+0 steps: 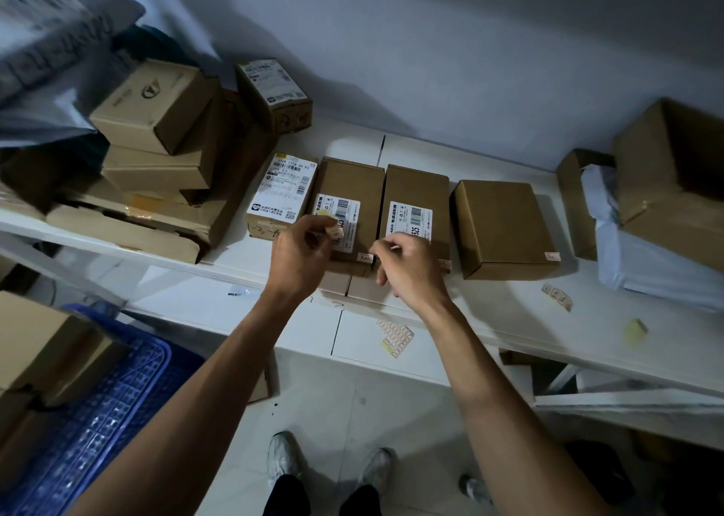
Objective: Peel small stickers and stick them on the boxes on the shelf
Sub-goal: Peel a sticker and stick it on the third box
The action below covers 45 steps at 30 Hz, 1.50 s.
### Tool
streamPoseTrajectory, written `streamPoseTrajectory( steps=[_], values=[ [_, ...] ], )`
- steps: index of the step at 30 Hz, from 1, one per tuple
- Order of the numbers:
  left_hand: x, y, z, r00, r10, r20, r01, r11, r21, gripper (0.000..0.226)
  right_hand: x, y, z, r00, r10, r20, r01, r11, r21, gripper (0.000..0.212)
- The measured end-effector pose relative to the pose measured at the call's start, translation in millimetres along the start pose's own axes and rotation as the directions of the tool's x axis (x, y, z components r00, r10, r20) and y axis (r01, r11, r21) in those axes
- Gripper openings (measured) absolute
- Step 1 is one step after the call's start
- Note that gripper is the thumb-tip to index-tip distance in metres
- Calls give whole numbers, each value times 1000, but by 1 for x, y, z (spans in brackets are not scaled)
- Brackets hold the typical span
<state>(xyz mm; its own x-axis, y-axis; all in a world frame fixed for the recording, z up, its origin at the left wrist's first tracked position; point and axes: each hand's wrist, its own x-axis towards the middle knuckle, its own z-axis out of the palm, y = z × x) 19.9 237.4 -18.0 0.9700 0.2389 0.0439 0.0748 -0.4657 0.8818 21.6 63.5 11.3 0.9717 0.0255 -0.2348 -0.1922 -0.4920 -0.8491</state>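
Several brown cardboard boxes lie in a row on the white shelf (509,311). My left hand (301,253) hovers over the second box (348,186) and pinches a small sticker strip (336,233) with a yellowish backing tab. My right hand (407,268) is just to the right, over the third box (417,190), fingers curled and pinched together; whether a sticker is between them I cannot tell. Small pinkish stickers sit on the front corners of the second box (365,257) and the plain box (505,225) at right (552,257).
A used sticker sheet (395,337), a short sticker strip (557,297) and a yellow scrap (635,327) lie near the shelf's front edge. Stacked boxes (156,143) crowd the left, a large box on white bags (666,186) the right. A blue crate (98,409) stands below left.
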Motion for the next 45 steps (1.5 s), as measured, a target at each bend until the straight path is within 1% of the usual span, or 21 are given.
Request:
streamPoseTrajectory(
  steps=[2, 5, 9, 11, 18, 22, 24, 28, 32, 34, 36, 40, 43, 45],
  values=[
    [1, 3, -5, 999, -45, 14, 46, 995, -94, 25, -1, -2, 4, 1000, -19, -4, 19, 1000, -12, 19],
    [1, 5, -12, 992, -112, 54, 122, 958, -261, 23, -2, -6, 9, 999, -37, -5, 37, 999, -26, 20],
    [3, 8, -24, 987, -148, 61, 160, 902, -402, 23, -3, -12, 19, 996, -84, 12, 85, 996, -33, 17],
    [5, 9, -29, 983, -169, 75, 184, 880, -437, 20, -2, -15, 25, 995, -101, 26, 102, 994, -42, 13],
    [9, 8, -49, 985, -145, 89, 170, 858, -484, 27, 4, -24, 37, 990, -134, 53, 136, 990, -43, 9],
    [14, 3, -57, 978, -185, 96, 208, 852, -481, 44, 11, -25, 42, 987, -153, 41, 155, 987, -48, 6],
    [16, 1, -60, 970, -209, 121, 242, 844, -479, 47, 14, -26, 45, 984, -174, 27, 175, 983, -53, 4],
    [20, 3, -65, 966, -212, 150, 259, 828, -497, 37, 19, -31, 49, 972, -236, 17, 236, 972, -9, 4],
    [23, 5, -71, 961, -226, 159, 276, 816, -508, 32, 23, -34, 50, 941, -336, -37, 336, 942, -1, 5],
    [25, 7, -75, 957, -230, 177, 289, 810, -510, 29, 25, -36, 50, 916, -398, -48, 397, 918, -26, 7],
    [27, 8, -76, 954, -228, 195, 297, 813, -500, 27, 26, -37, 50, 895, -446, -35, 442, 894, -76, 15],
    [29, 7, -78, 949, -227, 218, 307, 822, -480, 31, 30, -40, 51, 854, -520, 9, 506, 825, -251, 26],
    [30, 9, -79, 944, -243, 225, 325, 811, -486, 34, 31, -42, 54, 807, -591, -14, 560, 772, -301, 27],
    [30, 8, -81, 943, -247, 224, 327, 814, -480, 34, 31, -45, 57, 794, -607, -30, 568, 759, -319, 26]
  ],
)
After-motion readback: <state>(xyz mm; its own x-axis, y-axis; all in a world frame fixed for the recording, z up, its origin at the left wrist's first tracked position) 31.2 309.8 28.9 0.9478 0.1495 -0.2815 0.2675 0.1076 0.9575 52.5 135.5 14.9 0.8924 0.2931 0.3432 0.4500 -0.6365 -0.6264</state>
